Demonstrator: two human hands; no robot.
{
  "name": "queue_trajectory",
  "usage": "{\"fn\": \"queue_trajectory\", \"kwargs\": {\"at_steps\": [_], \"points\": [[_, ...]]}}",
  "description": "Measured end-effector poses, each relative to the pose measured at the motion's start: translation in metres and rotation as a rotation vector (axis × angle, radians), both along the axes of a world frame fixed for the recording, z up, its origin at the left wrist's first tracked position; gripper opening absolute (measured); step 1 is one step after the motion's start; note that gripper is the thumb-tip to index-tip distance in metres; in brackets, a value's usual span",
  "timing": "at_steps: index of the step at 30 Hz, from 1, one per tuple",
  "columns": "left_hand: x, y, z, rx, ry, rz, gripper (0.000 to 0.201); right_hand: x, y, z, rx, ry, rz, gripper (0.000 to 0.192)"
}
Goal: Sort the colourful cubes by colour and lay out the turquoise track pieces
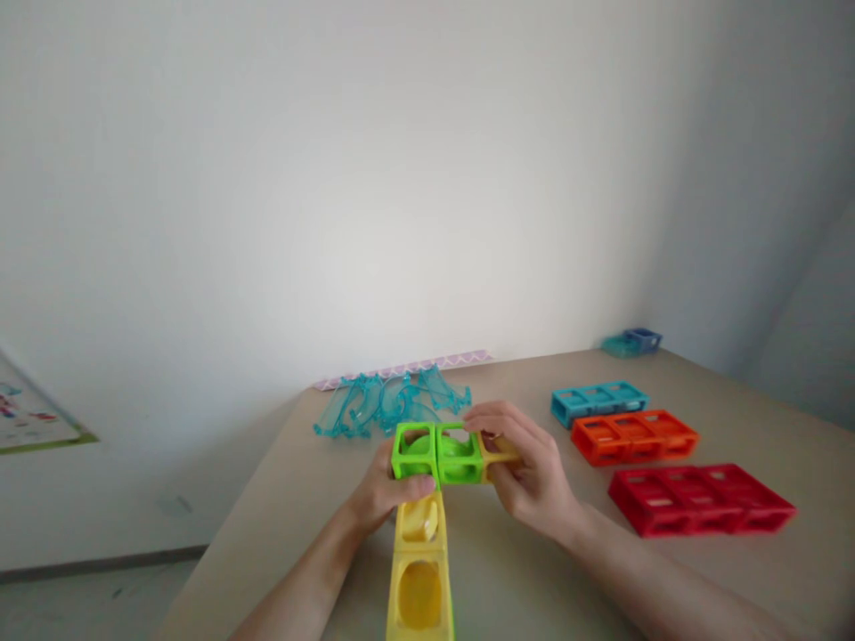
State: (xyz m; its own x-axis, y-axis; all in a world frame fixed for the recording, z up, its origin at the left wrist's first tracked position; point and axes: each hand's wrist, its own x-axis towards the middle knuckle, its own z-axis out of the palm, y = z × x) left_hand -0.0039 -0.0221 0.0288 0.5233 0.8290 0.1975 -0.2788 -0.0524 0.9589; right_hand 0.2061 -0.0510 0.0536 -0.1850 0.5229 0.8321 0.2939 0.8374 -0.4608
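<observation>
Open-sided plastic cube blocks form an L in front of me. A green cube block (414,452) makes the corner, and yellow cube blocks (419,552) run from it toward me. My left hand (384,490) wraps around the corner from the left, its thumb on the near side. Beside that corner, a second green cube block (460,467) sits to the right. My right hand (525,458) grips a yellow cube block (494,458) at the right end, fingers over the top and thumb below. The hand partly covers this yellow cube.
Clear teal track pieces (394,401) lie at the back left of the table (280,534). Along the right are rows of joined blue blocks (599,401), orange blocks (634,436) and red blocks (700,499). A dark blue block (642,339) stands at the far corner, near the wall (427,196).
</observation>
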Motion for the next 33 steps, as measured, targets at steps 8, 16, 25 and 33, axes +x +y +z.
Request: {"fn": "queue_trajectory", "kwargs": {"at_steps": [8,16,25,33], "points": [[0.002,0.000,0.001,-0.014,-0.032,-0.036,0.049,-0.006,-0.007,-0.002,0.014,0.073,-0.135,0.047],[0.001,-0.001,0.005,-0.003,0.006,-0.052,0.052,-0.012,-0.009,-0.002,-0.014,0.063,-0.173,0.041],[0.000,-0.002,0.004,-0.024,-0.002,0.026,0.048,-0.016,-0.009,-0.006,-0.086,0.113,-0.191,0.041],[0.003,-0.004,0.009,-0.067,-0.086,0.063,0.045,-0.014,-0.001,-0.016,-0.220,0.207,-0.197,0.031]]}}
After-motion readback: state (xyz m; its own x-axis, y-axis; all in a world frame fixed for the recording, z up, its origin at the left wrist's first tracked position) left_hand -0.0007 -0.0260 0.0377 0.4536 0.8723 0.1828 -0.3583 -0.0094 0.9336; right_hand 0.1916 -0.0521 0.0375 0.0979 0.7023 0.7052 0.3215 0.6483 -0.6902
